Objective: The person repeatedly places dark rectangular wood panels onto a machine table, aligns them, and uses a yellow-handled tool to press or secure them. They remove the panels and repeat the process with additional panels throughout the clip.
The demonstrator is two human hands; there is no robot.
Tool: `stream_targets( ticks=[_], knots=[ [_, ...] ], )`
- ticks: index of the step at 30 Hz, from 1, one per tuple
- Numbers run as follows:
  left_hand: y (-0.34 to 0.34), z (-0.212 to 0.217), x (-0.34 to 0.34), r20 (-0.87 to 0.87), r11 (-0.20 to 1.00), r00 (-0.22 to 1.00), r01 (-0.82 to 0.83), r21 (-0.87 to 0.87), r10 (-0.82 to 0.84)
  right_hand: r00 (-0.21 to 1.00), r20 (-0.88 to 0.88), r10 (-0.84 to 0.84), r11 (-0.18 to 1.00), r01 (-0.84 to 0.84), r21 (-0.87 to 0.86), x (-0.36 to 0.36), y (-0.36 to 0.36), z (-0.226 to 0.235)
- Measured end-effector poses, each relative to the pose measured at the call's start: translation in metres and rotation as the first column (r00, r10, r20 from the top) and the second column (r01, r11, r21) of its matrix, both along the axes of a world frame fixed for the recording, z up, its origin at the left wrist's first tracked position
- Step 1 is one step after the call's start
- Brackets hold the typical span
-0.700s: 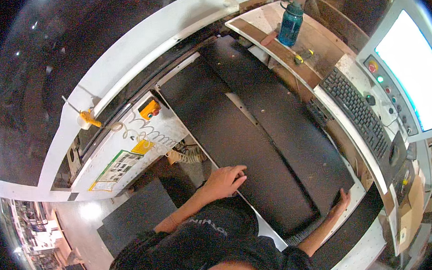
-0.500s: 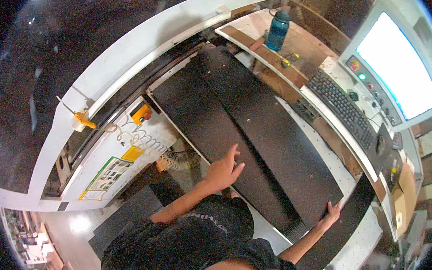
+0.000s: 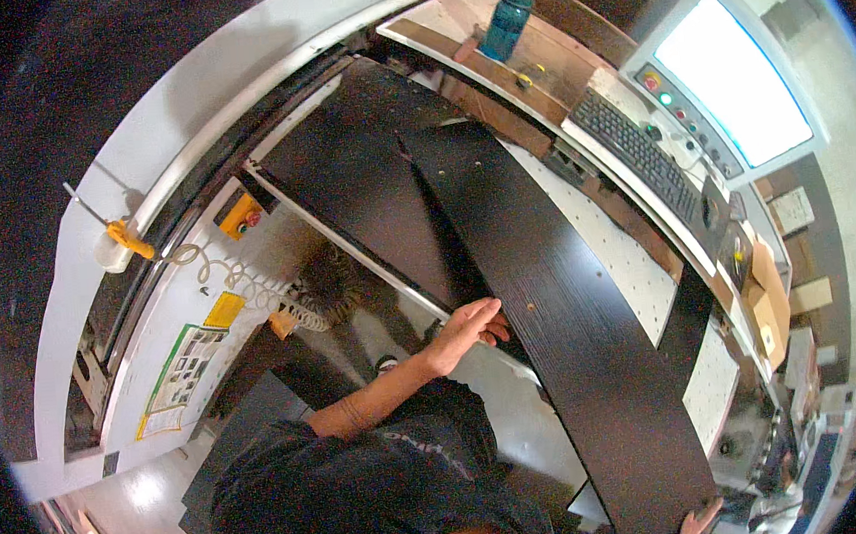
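Note:
A long dark wood-grain board (image 3: pixel 593 355) slants from the far middle toward my body, its near end past the edge of the machine bed. My left hand (image 3: pixel 467 334) has its fingers curled at the board's left edge. At the near right corner my right hand (image 3: pixel 699 524) grips the board's end; only part of this hand shows at the frame's lower edge. A second dark board (image 3: pixel 341 164) lies flat to the left, partly covered by the first.
Beneath the boards is a white perforated bed (image 3: pixel 635 252). To the right stand a keyboard (image 3: pixel 638 153), a monitor (image 3: pixel 732 77) and a cardboard piece (image 3: pixel 767 293). A blue bottle (image 3: pixel 507 25) stands far off. At left are a yellow air gun (image 3: pixel 130 240) and coiled hose (image 3: pixel 240 280).
The board has come toward me and angled away from the other one. My left hand has gone from above the left board to the moving board's edge. My right hand has moved nearer with the board.

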State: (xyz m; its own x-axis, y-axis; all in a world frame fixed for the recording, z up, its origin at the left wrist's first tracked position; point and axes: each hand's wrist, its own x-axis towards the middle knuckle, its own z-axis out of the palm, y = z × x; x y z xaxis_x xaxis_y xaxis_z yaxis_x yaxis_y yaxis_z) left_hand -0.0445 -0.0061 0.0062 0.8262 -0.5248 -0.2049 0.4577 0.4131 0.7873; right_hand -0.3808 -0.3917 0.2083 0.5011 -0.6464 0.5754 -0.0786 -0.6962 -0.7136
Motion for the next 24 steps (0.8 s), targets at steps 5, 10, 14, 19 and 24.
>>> stream_targets(
  ticks=[5,10,14,19,24],
  knots=[
    [-0.010,-0.013,-0.038,0.061,0.991,0.989,0.134,-0.031,-0.132,0.973,0.047,-0.226,0.909,0.227,-0.348,-0.070,0.099,0.042],
    [-0.022,0.006,-0.066,0.063,0.948,0.949,0.314,-0.055,-0.310,0.908,0.138,-0.395,0.845,0.418,-0.333,-0.126,0.156,0.052],
    [-0.055,0.002,-0.097,0.052,0.857,0.858,0.513,-0.039,-0.511,0.857,0.158,-0.491,0.822,0.515,-0.243,-0.173,0.173,0.050],
    [-0.108,0.026,-0.131,0.162,0.697,0.693,0.716,-0.046,-0.702,0.769,0.208,-0.604,0.776,0.627,-0.068,-0.225,0.191,0.037],
    [-0.178,0.055,-0.170,0.136,0.483,0.468,0.867,0.123,-0.873,0.642,0.237,-0.729,0.677,0.729,0.105,-0.291,0.218,0.006]
  ],
)
